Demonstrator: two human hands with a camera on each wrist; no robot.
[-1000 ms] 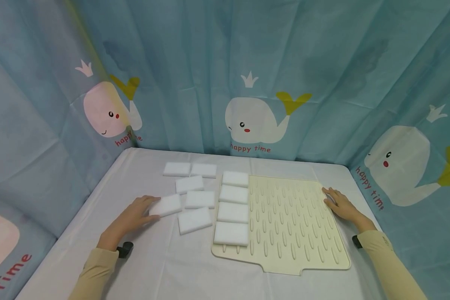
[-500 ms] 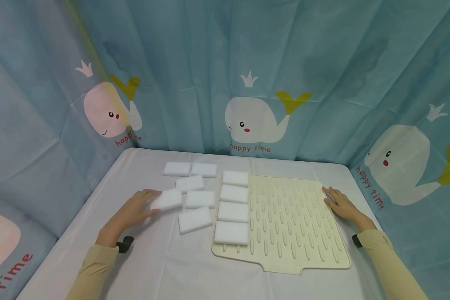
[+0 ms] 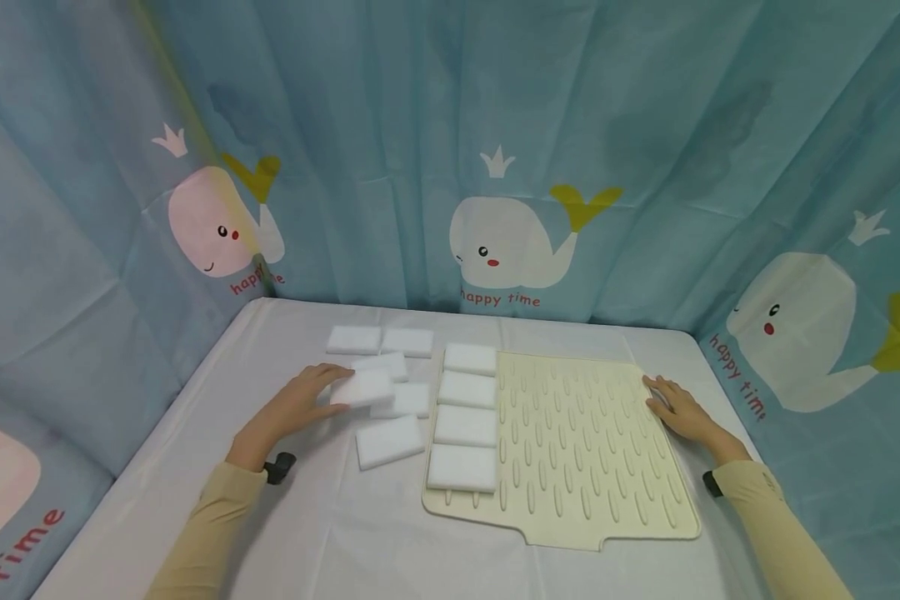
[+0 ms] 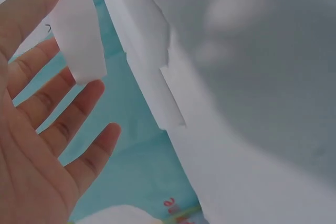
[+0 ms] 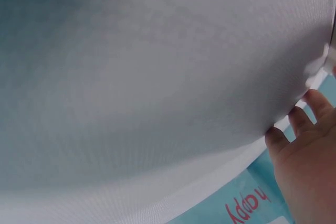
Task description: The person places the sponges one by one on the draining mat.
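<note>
My left hand (image 3: 292,404) pinches a white sponge (image 3: 362,389) between thumb and fingertips, raised above the table. In the left wrist view the sponge (image 4: 81,35) stands between the thumb and the spread fingers. Beneath and beyond it lie a partly covered sponge (image 3: 390,365) and another sponge (image 3: 412,399). A cream ridged mat (image 3: 577,442) carries a column of several sponges along its left side, the nearest sponge (image 3: 462,468) by the front edge. My right hand (image 3: 686,415) rests at the mat's right edge, fingers relaxed, holding nothing.
Two sponges lie at the back, a left sponge (image 3: 355,339) and a right sponge (image 3: 408,342). One more sponge (image 3: 390,442) lies tilted just left of the mat. White cloth (image 3: 330,550) covers the table, and a blue whale-print curtain (image 3: 390,208) hangs behind.
My left hand has lifted the sponge off the table and carried it rightward, over the neighbouring sponges. The right hand and the mat have stayed in place.
</note>
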